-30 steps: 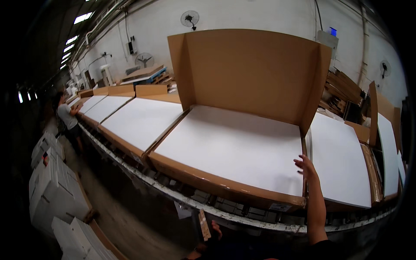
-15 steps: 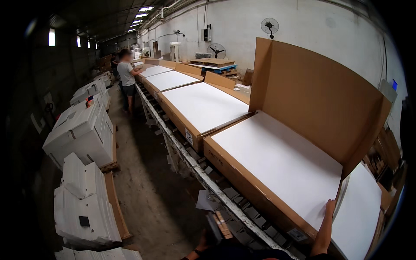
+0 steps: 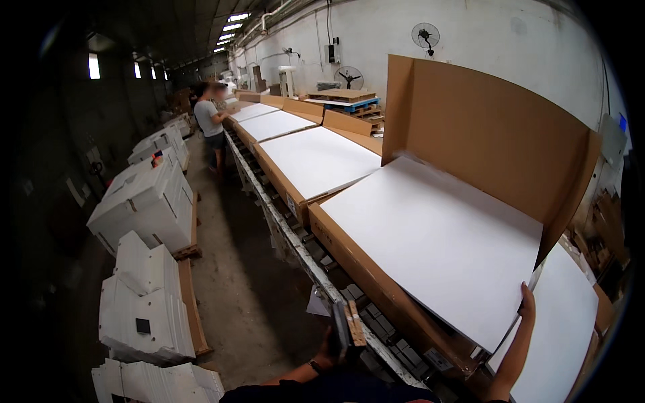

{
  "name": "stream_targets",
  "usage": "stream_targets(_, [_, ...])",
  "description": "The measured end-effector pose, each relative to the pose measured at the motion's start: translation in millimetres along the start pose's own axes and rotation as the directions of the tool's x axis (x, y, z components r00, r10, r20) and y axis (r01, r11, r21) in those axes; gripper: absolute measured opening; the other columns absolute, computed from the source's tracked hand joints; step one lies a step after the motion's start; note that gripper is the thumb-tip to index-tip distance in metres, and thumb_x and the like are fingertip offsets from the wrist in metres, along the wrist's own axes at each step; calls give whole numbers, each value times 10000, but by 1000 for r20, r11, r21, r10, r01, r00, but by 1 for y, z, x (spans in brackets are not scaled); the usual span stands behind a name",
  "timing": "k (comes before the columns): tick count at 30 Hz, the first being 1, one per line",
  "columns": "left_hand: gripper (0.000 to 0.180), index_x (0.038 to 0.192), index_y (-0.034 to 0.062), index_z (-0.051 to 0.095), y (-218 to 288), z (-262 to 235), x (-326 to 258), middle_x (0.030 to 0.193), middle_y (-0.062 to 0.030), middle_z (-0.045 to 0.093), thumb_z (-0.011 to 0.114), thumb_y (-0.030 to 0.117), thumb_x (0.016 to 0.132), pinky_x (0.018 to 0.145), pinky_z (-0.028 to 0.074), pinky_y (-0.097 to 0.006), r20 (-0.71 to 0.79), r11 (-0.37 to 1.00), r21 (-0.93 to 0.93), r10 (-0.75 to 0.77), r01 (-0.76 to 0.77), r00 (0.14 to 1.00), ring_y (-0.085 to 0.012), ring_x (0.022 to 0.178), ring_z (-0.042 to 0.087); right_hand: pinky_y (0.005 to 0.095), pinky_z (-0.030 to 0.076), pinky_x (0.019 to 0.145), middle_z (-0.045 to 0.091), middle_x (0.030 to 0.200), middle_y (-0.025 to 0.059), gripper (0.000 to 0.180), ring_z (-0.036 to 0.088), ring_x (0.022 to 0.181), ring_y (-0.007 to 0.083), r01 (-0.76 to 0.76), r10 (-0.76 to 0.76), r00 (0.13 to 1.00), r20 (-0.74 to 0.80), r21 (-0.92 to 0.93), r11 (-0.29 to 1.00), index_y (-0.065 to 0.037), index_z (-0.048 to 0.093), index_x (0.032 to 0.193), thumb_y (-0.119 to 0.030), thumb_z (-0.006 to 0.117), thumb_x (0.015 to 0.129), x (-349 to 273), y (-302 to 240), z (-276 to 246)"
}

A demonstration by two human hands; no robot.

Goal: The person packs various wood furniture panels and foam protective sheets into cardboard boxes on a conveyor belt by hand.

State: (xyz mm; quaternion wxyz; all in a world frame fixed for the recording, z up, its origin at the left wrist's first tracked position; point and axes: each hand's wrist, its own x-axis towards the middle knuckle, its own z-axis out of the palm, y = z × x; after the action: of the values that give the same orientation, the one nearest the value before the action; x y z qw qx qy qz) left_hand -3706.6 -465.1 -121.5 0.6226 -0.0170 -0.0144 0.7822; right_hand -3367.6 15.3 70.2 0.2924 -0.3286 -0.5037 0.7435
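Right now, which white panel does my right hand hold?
The white panel in front of the tall cardboard flap; only its edge is in your right hand.

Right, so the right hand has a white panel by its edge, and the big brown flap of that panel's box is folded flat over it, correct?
Not quite: the brown flap isn't folded flat; the head view shows it standing up along the far side of the box. The right hand does have the white panel by its edge.
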Motion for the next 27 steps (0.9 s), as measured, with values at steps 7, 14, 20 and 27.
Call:
stream_targets(7, [704, 1309, 101, 332, -102, 56, 12, 1279, -129, 408, 520, 532, 786, 985, 322, -470, -213, 916, 394, 163, -68, 963, -283, 1181, 395, 357, 436, 858, 537, 1061, 161, 501, 532, 982, 255, 343, -333, 930, -157, 41, 938, 56, 386, 1172, -260, 542, 817, -53, 3, 6])
stream_targets(14, [759, 1318, 130, 301, -149, 86, 20, 1348, -199, 268, 579, 537, 741, 1024, 254, -498, 66, 1000, 13, -5, 4, 998, -341, 1250, 278, 362, 385, 909, 477, 1170, 163, 582, 474, 1053, 268, 543, -504, 681, -531, -95, 834, 58, 327, 1245, -258, 547, 808, -193, -17, 18])
stream_targets(20, [703, 1286, 144, 355, -172, 81, 31, 1359, -156, 270, 581, 529, 743, 996, 274, -521, 156, 991, -130, 7, 13, 988, -297, 1243, 302, 383, 373, 926, 470, 1179, 164, 567, 460, 1066, 269, 755, -544, 443, -713, -29, 654, 32, 341, 1249, -289, 536, 825, -248, 1, -27])
stream_targets(27, [493, 1113, 105, 531, -200, 44, 50, 1338, -75, 335, 645, 403, 738, 995, 300, -484, 266, 940, -323, -19, 108, 964, -238, 1214, 366, 344, 463, 843, 501, 1135, 120, 339, 509, 1028, 208, 662, -495, 698, -517, 203, 721, -41, 386, 1192, -134, 485, 881, -168, 61, 76])
